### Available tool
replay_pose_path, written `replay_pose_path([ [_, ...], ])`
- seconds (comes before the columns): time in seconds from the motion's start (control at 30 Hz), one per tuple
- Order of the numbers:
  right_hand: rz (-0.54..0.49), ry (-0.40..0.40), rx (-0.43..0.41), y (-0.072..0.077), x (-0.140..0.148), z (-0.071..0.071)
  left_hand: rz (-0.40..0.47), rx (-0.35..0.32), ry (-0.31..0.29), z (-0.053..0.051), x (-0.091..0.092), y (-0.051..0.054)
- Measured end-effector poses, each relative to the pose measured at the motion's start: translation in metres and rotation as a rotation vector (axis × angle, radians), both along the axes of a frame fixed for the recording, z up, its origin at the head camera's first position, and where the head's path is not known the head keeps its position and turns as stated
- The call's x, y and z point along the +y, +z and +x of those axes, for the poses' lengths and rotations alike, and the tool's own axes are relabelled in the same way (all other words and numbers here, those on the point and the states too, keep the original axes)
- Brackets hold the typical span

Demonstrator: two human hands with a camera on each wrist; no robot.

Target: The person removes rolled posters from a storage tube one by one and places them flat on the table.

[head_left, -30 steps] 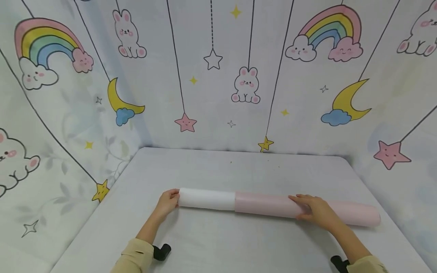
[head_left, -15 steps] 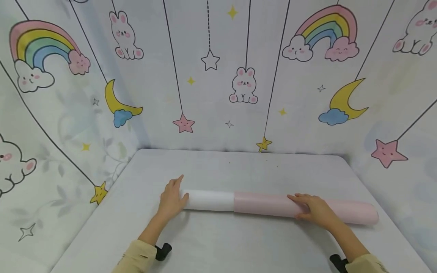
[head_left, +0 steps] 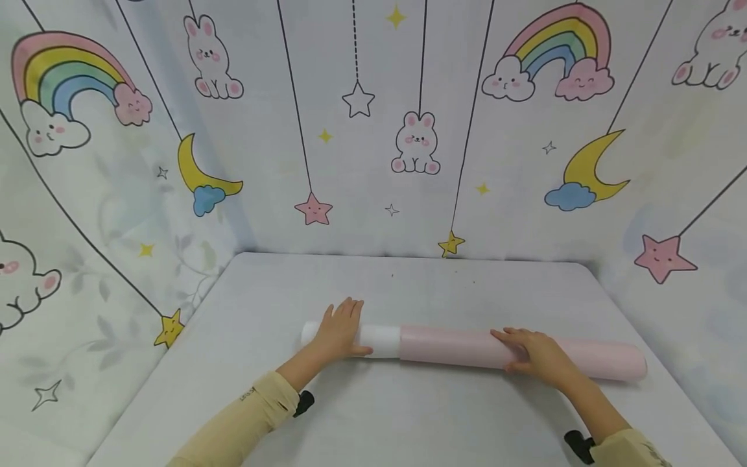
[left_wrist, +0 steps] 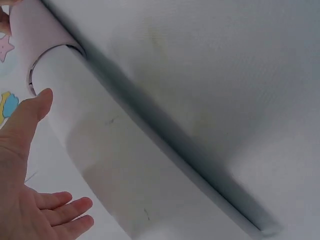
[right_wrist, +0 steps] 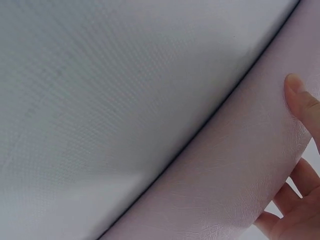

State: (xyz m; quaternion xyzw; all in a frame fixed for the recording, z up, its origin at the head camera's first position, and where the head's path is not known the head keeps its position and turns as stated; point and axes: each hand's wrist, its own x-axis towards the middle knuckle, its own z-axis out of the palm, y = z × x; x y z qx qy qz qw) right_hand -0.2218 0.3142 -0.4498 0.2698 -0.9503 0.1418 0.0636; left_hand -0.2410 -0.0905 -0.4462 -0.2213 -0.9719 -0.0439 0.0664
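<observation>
A long roll lies crosswise on the white table (head_left: 373,415). Its left part is a smooth white roll (head_left: 382,342); its right part is a pink, leather-textured roll (head_left: 446,346) with the white one inside its end. In the left wrist view, a thin gap shows where the pink edge (left_wrist: 42,30) goes round the white. My left hand (head_left: 338,332) is over the white part, fingers spread and fairly straight, thumb on the near side; whether it touches cannot be told. My right hand (head_left: 539,355) grips the pink part, thumb on one side and fingers on the other.
A patterned cloth (head_left: 262,130) with rainbows, rabbits, moons and stars hangs behind and beside the table. The table's back edge (head_left: 373,257) meets it. A black wrist mount (head_left: 578,446) sits under the right forearm.
My left hand has let go of the white roll's left end and moved right along it, fingers spreading. My right hand stays on the pink part; the roll hardly moves.
</observation>
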Motion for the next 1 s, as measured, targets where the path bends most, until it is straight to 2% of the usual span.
replay_pose_path([
  [0.17,-0.013,0.001,0.001,-0.001,0.000,0.000,-0.096,-0.018,-0.050,-0.004,0.010,-0.004],
  [0.3,-0.017,-0.007,-0.013,-0.003,0.000,0.000,-0.169,-0.028,-0.064,-0.006,0.016,-0.005],
  [0.57,-0.029,-0.007,-0.005,-0.005,0.002,0.000,-0.203,-0.082,-0.090,-0.009,0.023,-0.004],
  [0.9,-0.017,-0.004,-0.004,-0.005,0.001,-0.001,-0.218,-0.164,-0.084,-0.012,0.029,-0.012],
  [1.0,-0.015,-0.005,-0.010,-0.005,0.001,-0.002,-0.216,-0.169,-0.085,-0.012,0.030,-0.014],
])
